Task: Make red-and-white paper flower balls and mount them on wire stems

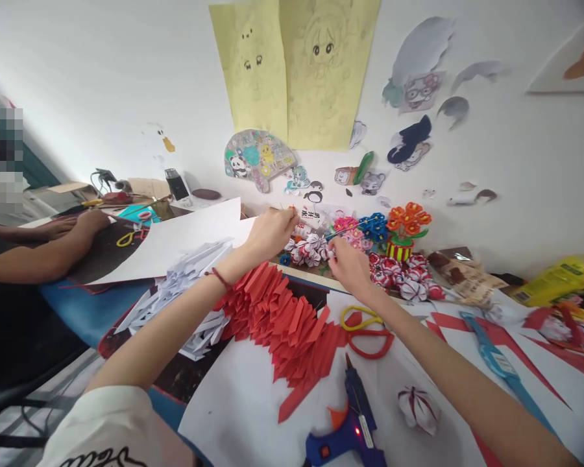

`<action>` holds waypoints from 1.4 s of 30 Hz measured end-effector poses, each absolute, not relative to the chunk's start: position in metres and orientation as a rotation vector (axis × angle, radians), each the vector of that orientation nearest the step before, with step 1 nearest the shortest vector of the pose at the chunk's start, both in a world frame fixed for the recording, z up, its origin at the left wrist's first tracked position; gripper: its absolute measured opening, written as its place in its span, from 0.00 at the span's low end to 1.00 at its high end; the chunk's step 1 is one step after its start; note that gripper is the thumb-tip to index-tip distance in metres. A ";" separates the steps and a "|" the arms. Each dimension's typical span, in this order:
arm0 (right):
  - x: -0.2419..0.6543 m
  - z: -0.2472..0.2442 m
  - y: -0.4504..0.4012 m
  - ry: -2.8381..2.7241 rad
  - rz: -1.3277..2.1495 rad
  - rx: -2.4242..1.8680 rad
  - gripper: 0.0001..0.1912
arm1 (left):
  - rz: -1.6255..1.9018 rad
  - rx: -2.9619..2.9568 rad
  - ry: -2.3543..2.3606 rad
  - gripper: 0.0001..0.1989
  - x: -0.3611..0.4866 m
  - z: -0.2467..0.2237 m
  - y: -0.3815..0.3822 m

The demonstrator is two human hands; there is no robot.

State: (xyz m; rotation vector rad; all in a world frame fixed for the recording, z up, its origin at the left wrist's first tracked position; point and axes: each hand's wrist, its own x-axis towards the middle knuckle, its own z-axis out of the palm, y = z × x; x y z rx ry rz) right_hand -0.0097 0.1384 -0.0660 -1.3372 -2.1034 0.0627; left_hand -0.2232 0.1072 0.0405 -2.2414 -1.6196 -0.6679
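Note:
My left hand (275, 230) reaches over the back of the table with its fingertips pinched together. Whatever they hold is too small to make out. My right hand (348, 263) is curled closed beside the flowers, and a thin dark line runs near its fingertips; I cannot tell whether it is gripped. Between and behind the hands lie red-and-white folded paper balls (309, 251), pink flowers (348, 225) and blue flowers (374, 227). Under my left forearm spreads a heap of folded red paper strips (292, 318), with white paper strips (189, 279) to its left.
A blue glue gun (353, 415) with a lit red light lies in front, near yellow-and-red scissors (367, 334) and a single paper ball (418, 410). Orange flowers stand in a striped pot (400, 250). A light-blue tool (503, 363) lies right. Another person's arm (43, 246) rests at left.

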 end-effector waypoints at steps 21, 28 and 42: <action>-0.006 -0.052 0.221 -1.967 0.617 -1.194 0.17 | -0.625 -2.510 -1.512 0.16 -0.177 0.015 0.151; -0.002 -0.051 0.217 -1.977 0.614 -1.198 0.15 | -0.546 -2.498 -1.605 0.15 -0.162 0.004 0.167; 0.003 -0.064 0.229 -1.970 0.661 -1.189 0.18 | -0.574 -2.520 -1.700 0.16 -0.162 -0.003 0.194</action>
